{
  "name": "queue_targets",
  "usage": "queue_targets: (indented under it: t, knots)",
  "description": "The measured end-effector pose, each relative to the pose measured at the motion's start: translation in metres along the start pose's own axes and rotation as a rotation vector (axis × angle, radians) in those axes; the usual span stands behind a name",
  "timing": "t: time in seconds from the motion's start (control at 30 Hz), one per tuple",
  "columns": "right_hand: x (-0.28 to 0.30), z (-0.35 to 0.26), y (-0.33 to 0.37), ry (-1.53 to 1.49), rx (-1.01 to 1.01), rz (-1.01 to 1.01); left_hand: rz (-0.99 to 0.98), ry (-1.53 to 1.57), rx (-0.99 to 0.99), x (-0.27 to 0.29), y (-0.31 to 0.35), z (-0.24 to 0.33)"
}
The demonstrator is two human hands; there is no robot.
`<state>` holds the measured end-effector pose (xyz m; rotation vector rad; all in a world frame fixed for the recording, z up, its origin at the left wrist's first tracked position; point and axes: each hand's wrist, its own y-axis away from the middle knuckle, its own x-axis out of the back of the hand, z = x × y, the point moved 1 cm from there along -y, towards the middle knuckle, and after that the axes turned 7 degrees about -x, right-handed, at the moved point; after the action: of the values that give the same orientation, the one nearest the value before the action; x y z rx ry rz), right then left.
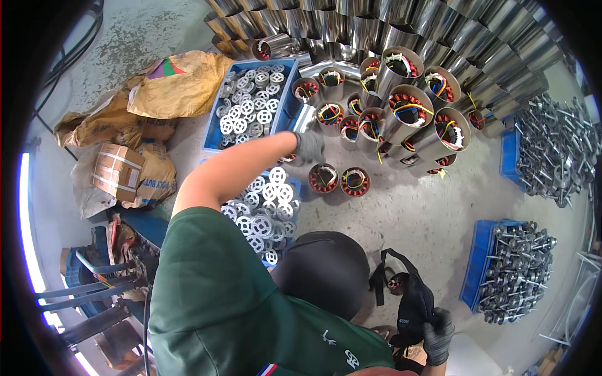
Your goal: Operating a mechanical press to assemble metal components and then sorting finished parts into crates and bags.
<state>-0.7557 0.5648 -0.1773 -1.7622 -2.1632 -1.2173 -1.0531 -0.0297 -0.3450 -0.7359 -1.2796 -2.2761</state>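
My left hand (309, 148), in a grey glove, reaches out among the metal tubes with wound motor cores. Beside it a wound core (288, 158) shows partly under the wrist; the fingers are blurred and what they touch is hidden. Two short tubes with red-wound cores, one here (323, 178) and another (355, 182), stand just to its right. My right hand (439, 336), also gloved, is low at the right with its fingers curled. It lies against a black cloth bag with a strap (414, 307); whatever is in the fingers is hidden. Behind the strap sits another wound core (396, 284).
Blue crates (209, 128) of slotted silver discs stand on the left. At the right, blue crates (475, 266) hold shafted metal parts. Stacked shiny tubes (351, 31) line the back. Yellow sacks (182, 88) and a carton (118, 171) lie far left.
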Motion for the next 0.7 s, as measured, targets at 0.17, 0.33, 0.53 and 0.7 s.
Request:
queue_targets:
  t: [0.17, 0.33, 0.53, 0.7]
  knots:
    - [-0.001, 0.002, -0.001, -0.004, 0.043, 0.018, 0.541, -0.101, 0.375, 0.053, -0.003, -0.065]
    - [-0.003, -0.001, -0.005, 0.088, 0.070, 0.043, 0.345, -0.106, 0.295, 0.042, -0.027, -0.091]
    - [-0.005, -0.008, 0.000, -0.006, 0.007, 0.009, 0.455, -0.166, 0.380, 0.058, -0.002, -0.078]
    - [-0.002, -0.011, 0.005, -0.002, 0.025, 0.019, 0.575, -0.172, 0.358, 0.027, 0.066, -0.061]
